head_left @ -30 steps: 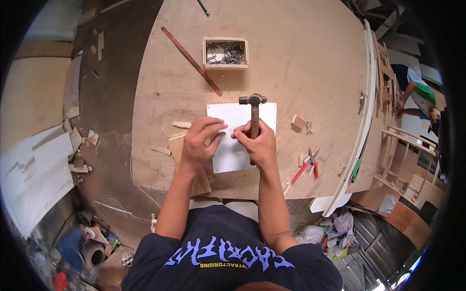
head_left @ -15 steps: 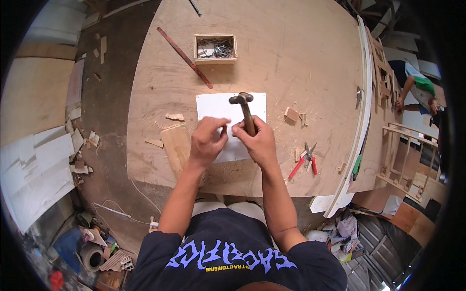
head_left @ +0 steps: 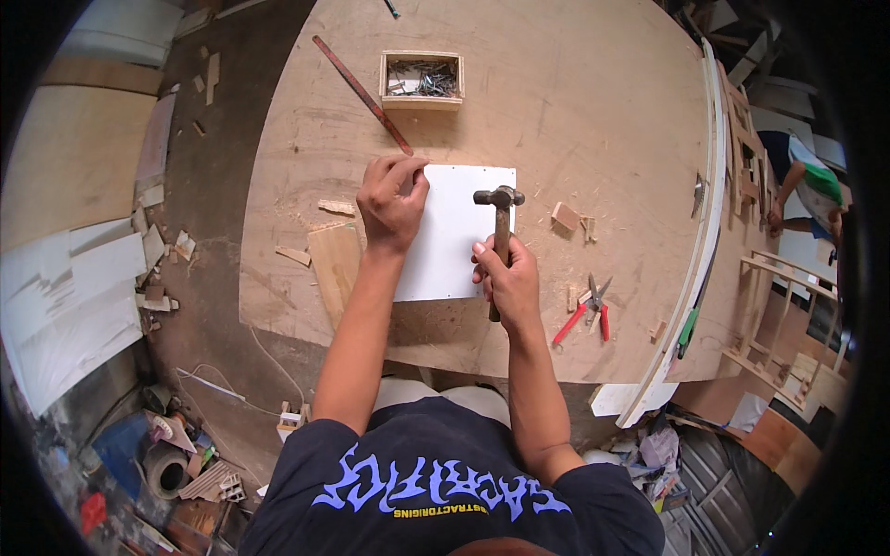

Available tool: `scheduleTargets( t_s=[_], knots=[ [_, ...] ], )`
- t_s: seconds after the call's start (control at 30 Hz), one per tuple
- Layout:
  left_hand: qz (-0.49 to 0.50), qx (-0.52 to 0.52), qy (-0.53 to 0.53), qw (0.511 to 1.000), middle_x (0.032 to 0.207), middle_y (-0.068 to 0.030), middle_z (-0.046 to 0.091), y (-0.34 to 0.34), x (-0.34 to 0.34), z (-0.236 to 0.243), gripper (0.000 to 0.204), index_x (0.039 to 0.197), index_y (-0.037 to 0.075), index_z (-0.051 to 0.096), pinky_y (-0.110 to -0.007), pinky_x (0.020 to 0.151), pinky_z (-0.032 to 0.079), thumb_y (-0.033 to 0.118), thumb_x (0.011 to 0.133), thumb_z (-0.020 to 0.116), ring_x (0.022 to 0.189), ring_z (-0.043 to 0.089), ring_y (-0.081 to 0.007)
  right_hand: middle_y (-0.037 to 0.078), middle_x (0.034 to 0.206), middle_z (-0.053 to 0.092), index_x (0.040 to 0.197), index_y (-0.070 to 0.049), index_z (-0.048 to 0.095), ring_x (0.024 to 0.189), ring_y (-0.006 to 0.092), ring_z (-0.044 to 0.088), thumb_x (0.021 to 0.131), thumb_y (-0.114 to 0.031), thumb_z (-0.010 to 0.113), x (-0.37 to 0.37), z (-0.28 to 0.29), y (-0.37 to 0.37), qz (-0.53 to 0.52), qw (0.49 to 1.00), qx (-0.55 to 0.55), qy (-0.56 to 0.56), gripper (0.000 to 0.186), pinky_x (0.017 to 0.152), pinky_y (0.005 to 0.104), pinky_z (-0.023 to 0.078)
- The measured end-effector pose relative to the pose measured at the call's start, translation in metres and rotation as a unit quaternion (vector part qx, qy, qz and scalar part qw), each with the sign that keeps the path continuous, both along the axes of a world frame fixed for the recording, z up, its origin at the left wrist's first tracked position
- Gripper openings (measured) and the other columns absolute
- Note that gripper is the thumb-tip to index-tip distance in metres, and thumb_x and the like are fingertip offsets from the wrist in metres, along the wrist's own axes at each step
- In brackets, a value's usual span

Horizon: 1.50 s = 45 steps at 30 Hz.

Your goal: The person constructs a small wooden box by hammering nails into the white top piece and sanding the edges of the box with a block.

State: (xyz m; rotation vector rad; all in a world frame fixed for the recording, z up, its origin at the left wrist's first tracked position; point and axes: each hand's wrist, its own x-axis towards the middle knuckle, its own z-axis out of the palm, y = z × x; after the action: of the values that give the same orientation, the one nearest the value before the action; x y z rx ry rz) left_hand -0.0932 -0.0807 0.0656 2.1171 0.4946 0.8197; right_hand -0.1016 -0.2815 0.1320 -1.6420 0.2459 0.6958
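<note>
A white panel (head_left: 454, 232) lies flat on the wooden workbench, small dark dots along its edges. At its far left corner, the fingers of my left hand (head_left: 394, 204) are pinched together. Whatever they hold, if anything, is too small to make out. My right hand (head_left: 515, 287) is closed round the handle of a hammer (head_left: 500, 196), over the panel's right edge. The hammer's metal head is raised and points away from me. Beyond the panel stands an open wooden box (head_left: 422, 100) with many loose nails (head_left: 422, 78) inside.
A reddish flat bar (head_left: 362, 94) lies at the far left of the workbench (head_left: 593, 111). Red-handled cutters (head_left: 584, 313) and a small wood block (head_left: 565, 217) are to the right. A board (head_left: 334, 269) sits beside my left forearm. Another person (head_left: 805, 176) works at far right.
My left hand has moved away from me and left, from the panel's middle to its far left corner. My right hand has shifted the hammer right and slightly nearer me.
</note>
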Motion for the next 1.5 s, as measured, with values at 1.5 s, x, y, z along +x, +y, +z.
scheduleTargets(
  t_s=[1.5],
  knots=[
    [0.050,-0.095,0.012,0.994,0.089,-0.0073,0.078,-0.008,0.004,-0.005,0.034,0.111,0.004,0.066,-0.031,0.069,0.060,0.004,0.084,0.085,0.074,0.075,-0.0174,0.024,0.088,0.070,0.153,-0.012,0.060,0.077,0.0400,0.069,0.102,-0.013,0.069,0.072,-0.006,0.042,0.271,0.857,-0.162,-0.407,0.051,0.072,0.0469,0.055]
  ],
)
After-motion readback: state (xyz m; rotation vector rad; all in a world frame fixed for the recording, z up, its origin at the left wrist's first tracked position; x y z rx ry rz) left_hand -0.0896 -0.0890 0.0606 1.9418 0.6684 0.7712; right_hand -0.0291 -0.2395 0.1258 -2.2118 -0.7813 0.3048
